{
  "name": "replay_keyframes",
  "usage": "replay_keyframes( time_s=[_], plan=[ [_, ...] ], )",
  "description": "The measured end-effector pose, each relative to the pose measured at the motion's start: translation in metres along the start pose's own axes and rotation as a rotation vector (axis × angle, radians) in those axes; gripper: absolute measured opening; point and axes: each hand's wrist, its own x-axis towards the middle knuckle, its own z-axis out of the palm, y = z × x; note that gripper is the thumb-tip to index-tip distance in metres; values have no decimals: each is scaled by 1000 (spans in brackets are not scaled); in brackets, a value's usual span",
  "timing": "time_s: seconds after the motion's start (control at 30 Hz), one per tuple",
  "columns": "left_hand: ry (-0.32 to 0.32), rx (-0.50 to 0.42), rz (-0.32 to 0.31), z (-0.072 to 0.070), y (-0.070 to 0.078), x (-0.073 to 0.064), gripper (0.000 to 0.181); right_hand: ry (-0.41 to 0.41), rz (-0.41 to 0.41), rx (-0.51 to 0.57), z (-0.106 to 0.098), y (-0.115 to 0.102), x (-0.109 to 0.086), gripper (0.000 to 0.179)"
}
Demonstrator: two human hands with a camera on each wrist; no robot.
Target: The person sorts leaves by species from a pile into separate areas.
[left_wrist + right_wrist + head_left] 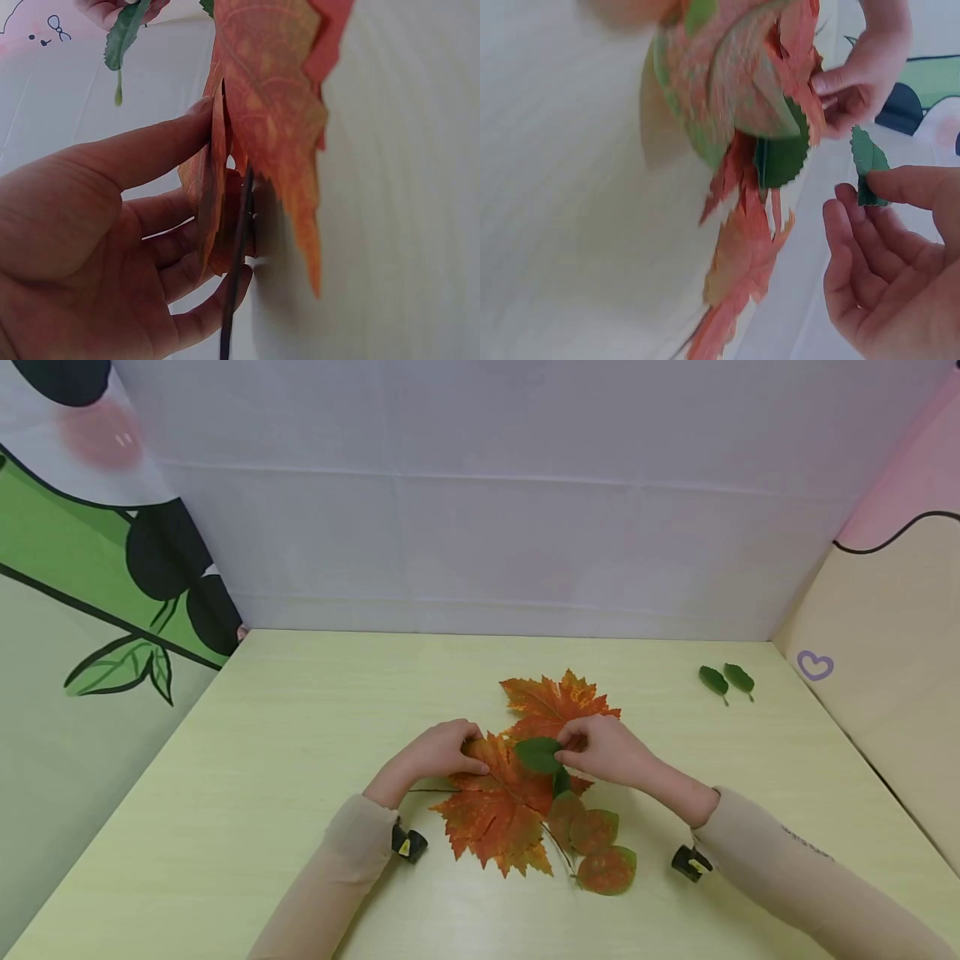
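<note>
Orange maple leaves [495, 810] lie in a cluster mid-table, with another orange maple leaf [551, 702] behind them. My left hand [447, 750] pinches the edge of the front maple leaf between thumb and fingers; in the left wrist view the thumb presses on the leaf [217, 157] and a dark stem [237, 262] runs beside the fingers. Over the cluster, my right hand [609, 752] pinches a small green leaf [537, 754] by one end. A second green leaf [786, 154] sits among the orange ones, partly hidden. Rounded red-green leaves [606, 870] spread at the front right of the cluster.
Two small green leaves [726, 682] lie side by side at the back right of the pale table [262, 777]. A pale curtain [480, 543] hangs along the far edge. Printed panels stand on the left and right.
</note>
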Motion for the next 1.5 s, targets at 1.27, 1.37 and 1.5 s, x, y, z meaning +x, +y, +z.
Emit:
replay_keyframes(
  time_s=[1.27, 1.37, 1.5],
  plan=[
    [7, -6, -24, 1, 1, -2, 36, 259, 297, 100, -80, 103, 6, 34],
    [7, -11, -21, 2, 1, -2, 36, 267, 311, 98, -83, 110, 8, 39],
    [8, -26, -15, 3, -1, -1, 34, 289, 317, 82, -86, 119, 9, 38]
  ],
)
